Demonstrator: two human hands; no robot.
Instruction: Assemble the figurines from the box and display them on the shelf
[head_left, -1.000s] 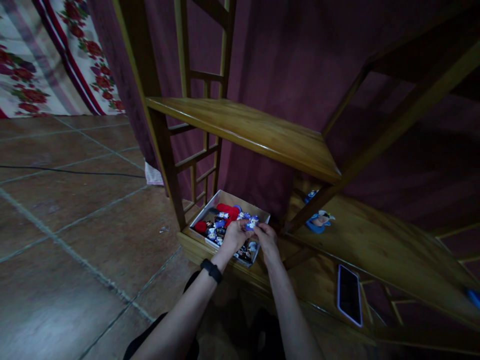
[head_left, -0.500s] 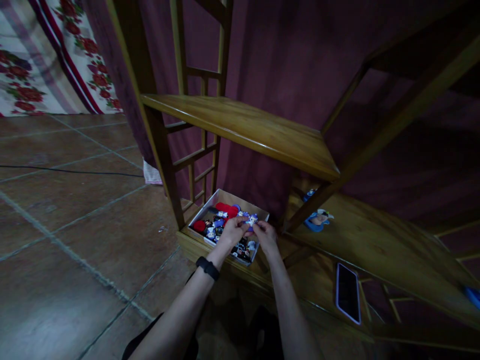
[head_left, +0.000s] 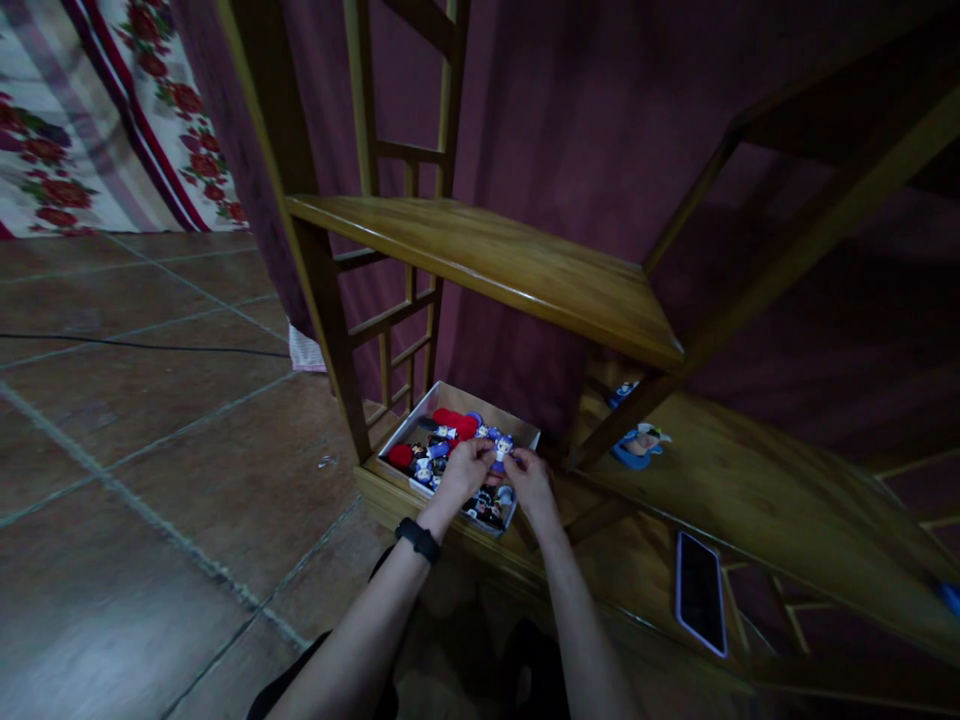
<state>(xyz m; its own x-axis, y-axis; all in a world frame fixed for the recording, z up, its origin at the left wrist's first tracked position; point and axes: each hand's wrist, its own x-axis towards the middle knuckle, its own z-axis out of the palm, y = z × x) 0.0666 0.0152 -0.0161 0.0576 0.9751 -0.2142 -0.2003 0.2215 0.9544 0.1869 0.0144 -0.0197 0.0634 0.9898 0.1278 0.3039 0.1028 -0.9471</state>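
Between my two hands, just above a white cardboard box (head_left: 526, 437), is a small purple-and-white toy figurine (head_left: 503, 452). My left hand (head_left: 468, 470), with a black band on its wrist, pinches the figurine from the left. From the right, the fingers of my right hand (head_left: 528, 478) close on its other side. Several more figurines lie jumbled in the box, among them a white-and-blue figurine (head_left: 424, 471) and a dark figurine (head_left: 487, 509). Red pieces (head_left: 457, 422) lie toward the back of the box. My hands hide part of the contents.
The box stands on the low level of a wooden shelf unit, under a wooden shelf board (head_left: 480, 250). To the right are a blue-based figurine (head_left: 637, 445) on another board and a phone (head_left: 700, 592) lower down. A black cable (head_left: 150, 346) crosses the tiled floor.
The figurine looks more upright between my fingers, with more of its body showing. Both hands stay over the box, and the whole view has shifted slightly.
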